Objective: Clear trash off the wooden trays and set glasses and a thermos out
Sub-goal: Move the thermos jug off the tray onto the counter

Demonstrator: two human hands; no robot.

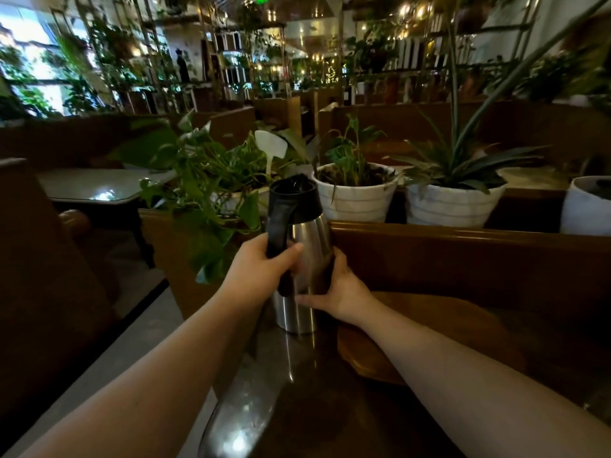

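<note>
Left hand [264,266] round thermos [305,246] handle, right hand [337,292] (fingertips hidden) steadying.

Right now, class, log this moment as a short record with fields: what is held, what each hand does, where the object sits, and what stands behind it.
Held object: steel thermos with black lid and handle, upright
Left hand: wrapped around the black handle
Right hand: steadying the steel body, low down
Position: base at the dark glossy table, contact unclear
Beside it: round wooden tray, to the right
Behind: white plant pots on a wooden ledge
</note>
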